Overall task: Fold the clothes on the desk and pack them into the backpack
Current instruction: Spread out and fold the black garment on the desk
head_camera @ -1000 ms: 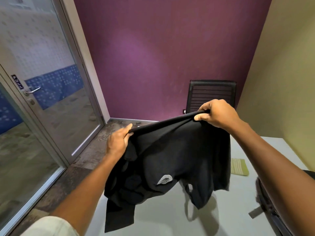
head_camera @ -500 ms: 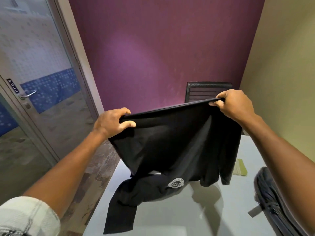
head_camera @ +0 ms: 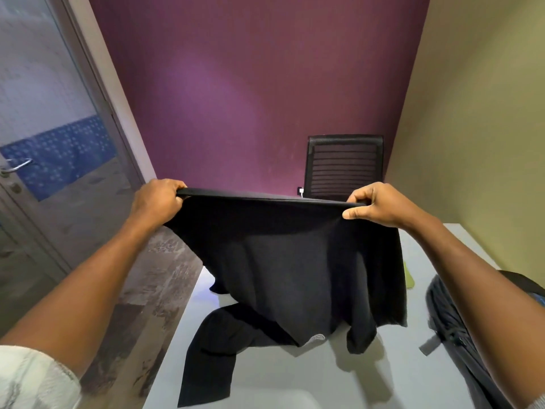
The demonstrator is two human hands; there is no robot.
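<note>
Matt black cloth shirt; smooth desk

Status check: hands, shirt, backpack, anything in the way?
Left hand and right hand pinch black shirt taut, unfolded, hem trailing on desk. Backpack at right. Nothing in the way.

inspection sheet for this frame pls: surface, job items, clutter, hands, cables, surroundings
Surface: pale grey desk, partly covered by cloth.
Job's things: black T-shirt held up by one stretched edge, its lower part with a pale logo trailing on the desk; dark backpack at the desk's right side, whether it is open cannot be told.
Clutter: yellow-green cloth, mostly hidden behind the shirt.
Grippers: left hand and right hand each grip an end of the shirt's top edge.
Cables: nothing clearly seen; a small white wall fitting near the chair.
Surroundings: black mesh chair against the purple wall, glass door on the left.
</note>
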